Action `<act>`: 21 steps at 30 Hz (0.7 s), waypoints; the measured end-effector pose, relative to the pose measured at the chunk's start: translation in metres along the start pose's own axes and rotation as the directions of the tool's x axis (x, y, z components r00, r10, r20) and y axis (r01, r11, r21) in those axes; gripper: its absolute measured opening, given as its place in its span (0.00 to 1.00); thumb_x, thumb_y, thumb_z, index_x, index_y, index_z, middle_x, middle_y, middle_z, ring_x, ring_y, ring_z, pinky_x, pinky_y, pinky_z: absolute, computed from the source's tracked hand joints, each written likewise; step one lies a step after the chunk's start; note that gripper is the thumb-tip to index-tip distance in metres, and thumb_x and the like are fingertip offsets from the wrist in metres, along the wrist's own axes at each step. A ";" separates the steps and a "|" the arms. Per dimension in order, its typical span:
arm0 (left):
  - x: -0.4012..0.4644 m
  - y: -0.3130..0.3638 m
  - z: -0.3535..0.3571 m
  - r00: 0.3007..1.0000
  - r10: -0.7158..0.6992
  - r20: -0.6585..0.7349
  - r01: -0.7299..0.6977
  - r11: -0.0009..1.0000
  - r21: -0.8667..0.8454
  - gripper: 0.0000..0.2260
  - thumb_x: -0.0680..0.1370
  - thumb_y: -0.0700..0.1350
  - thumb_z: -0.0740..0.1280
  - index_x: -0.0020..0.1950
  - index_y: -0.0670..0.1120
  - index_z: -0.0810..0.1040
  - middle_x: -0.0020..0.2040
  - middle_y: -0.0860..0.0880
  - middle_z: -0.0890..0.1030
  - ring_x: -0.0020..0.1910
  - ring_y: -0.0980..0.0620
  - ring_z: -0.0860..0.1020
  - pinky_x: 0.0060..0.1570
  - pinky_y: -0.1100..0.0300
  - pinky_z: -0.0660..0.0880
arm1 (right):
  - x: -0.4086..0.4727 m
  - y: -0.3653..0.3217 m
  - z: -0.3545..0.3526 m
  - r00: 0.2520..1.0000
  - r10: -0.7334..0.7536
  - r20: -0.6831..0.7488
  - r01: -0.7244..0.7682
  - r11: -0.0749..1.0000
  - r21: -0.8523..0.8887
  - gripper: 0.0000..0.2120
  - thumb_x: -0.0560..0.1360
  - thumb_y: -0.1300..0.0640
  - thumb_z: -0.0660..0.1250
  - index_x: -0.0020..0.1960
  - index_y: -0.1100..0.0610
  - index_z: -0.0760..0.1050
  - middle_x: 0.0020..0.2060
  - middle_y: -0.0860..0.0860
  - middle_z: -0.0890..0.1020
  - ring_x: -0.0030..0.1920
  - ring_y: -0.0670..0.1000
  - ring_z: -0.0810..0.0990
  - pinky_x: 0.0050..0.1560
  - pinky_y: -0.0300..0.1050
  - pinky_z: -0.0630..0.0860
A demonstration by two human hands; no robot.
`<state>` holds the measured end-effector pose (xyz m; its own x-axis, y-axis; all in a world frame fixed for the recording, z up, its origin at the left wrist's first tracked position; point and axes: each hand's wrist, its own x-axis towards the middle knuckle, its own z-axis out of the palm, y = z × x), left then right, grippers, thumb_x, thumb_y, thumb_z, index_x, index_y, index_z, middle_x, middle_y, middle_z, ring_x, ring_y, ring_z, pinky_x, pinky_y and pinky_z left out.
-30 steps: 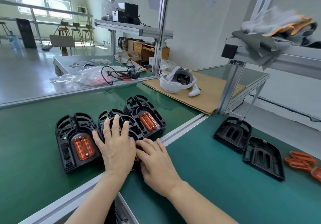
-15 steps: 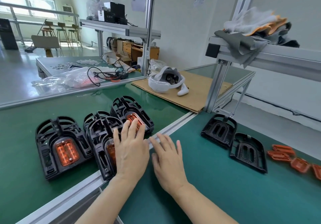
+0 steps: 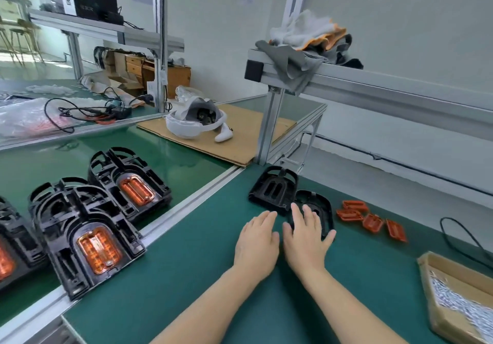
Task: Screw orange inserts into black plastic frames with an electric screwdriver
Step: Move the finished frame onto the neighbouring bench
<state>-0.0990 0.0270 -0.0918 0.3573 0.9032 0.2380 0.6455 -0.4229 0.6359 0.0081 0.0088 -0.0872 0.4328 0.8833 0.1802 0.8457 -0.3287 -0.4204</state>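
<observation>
Two bare black frames lie on the green mat: a far frame [image 3: 272, 190] and a near frame [image 3: 324, 210]. My right hand [image 3: 305, 239] lies flat over the near frame, fingers straight. My left hand [image 3: 257, 242] rests open on the mat just left of it, fingertips short of the far frame. Several loose orange inserts [image 3: 370, 219] lie to the right of the frames. On the left sit black frames with orange inserts fitted, one at the front [image 3: 85, 245] and one behind it [image 3: 130, 186]. No screwdriver can be made out.
A cardboard box of screws [image 3: 458, 301] sits at the right, with a black cable [image 3: 461, 239] behind it. An aluminium post [image 3: 269, 127] and rail with gloves [image 3: 306, 34] stand behind the frames. A white headset [image 3: 194, 122] lies on cardboard.
Both hands have left the assembled frames on the left and moved right to the bare frames. The right hand now lies on the near bare frame. The view has turned right.
</observation>
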 end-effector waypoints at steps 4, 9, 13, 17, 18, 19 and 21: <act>0.016 0.022 0.027 0.993 -0.028 0.115 0.030 0.999 -0.015 0.22 0.82 0.46 0.53 0.77 0.45 0.57 0.76 0.50 0.62 0.74 0.52 0.59 0.72 0.57 0.53 | 0.011 0.037 -0.013 0.985 0.171 0.013 -0.170 0.984 -0.046 0.25 0.83 0.49 0.50 0.78 0.46 0.49 0.79 0.49 0.51 0.78 0.51 0.47 0.73 0.65 0.41; 0.032 0.034 0.044 0.978 -0.128 0.162 0.115 0.989 0.090 0.24 0.82 0.51 0.53 0.77 0.47 0.55 0.76 0.50 0.60 0.75 0.49 0.55 0.72 0.49 0.49 | 0.019 0.058 -0.017 0.964 0.256 0.071 -0.251 0.965 -0.072 0.26 0.83 0.47 0.48 0.79 0.48 0.47 0.79 0.51 0.51 0.78 0.51 0.46 0.73 0.65 0.40; 0.037 0.037 0.051 0.969 -0.164 0.183 0.142 0.981 0.129 0.24 0.82 0.52 0.52 0.77 0.48 0.55 0.76 0.49 0.60 0.76 0.49 0.52 0.73 0.46 0.45 | 0.022 0.059 -0.014 0.960 0.252 0.123 -0.244 0.967 -0.077 0.26 0.83 0.46 0.47 0.79 0.50 0.48 0.79 0.50 0.53 0.78 0.51 0.46 0.73 0.65 0.39; 0.035 0.038 0.055 0.972 -0.161 0.168 0.130 0.975 0.181 0.22 0.82 0.51 0.51 0.76 0.47 0.57 0.77 0.50 0.58 0.76 0.50 0.51 0.73 0.46 0.45 | 0.021 0.059 -0.012 0.957 0.253 0.141 -0.247 0.967 -0.056 0.24 0.83 0.48 0.47 0.77 0.54 0.55 0.78 0.49 0.54 0.78 0.49 0.47 0.73 0.65 0.38; 0.034 0.038 0.055 0.974 -0.158 0.160 0.130 0.976 0.175 0.22 0.82 0.51 0.51 0.75 0.47 0.59 0.76 0.50 0.59 0.76 0.50 0.52 0.73 0.46 0.45 | 0.021 0.060 -0.012 0.957 0.252 0.141 -0.248 0.968 -0.047 0.24 0.83 0.49 0.46 0.76 0.55 0.58 0.78 0.49 0.55 0.78 0.48 0.48 0.73 0.64 0.38; 0.034 0.038 0.055 0.976 -0.158 0.151 0.133 0.978 0.162 0.21 0.82 0.51 0.50 0.74 0.46 0.60 0.76 0.51 0.61 0.75 0.51 0.53 0.73 0.46 0.46 | 0.021 0.061 -0.013 0.958 0.249 0.142 -0.247 0.968 -0.038 0.23 0.83 0.49 0.46 0.74 0.56 0.61 0.78 0.49 0.56 0.78 0.48 0.49 0.73 0.64 0.39; 0.032 0.042 0.055 0.974 -0.167 0.150 0.147 0.980 0.134 0.21 0.83 0.51 0.50 0.74 0.46 0.62 0.75 0.50 0.62 0.75 0.51 0.54 0.73 0.47 0.46 | 0.019 0.063 -0.014 0.961 0.240 0.139 -0.240 0.971 -0.014 0.21 0.83 0.51 0.46 0.71 0.57 0.65 0.77 0.50 0.59 0.77 0.48 0.51 0.74 0.63 0.40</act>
<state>-0.0238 0.0340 -0.0978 0.3418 0.9396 0.0155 0.7759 -0.2915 0.5595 0.0737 -0.0001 -0.0976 0.5754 0.8162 -0.0516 0.7212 -0.5362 -0.4386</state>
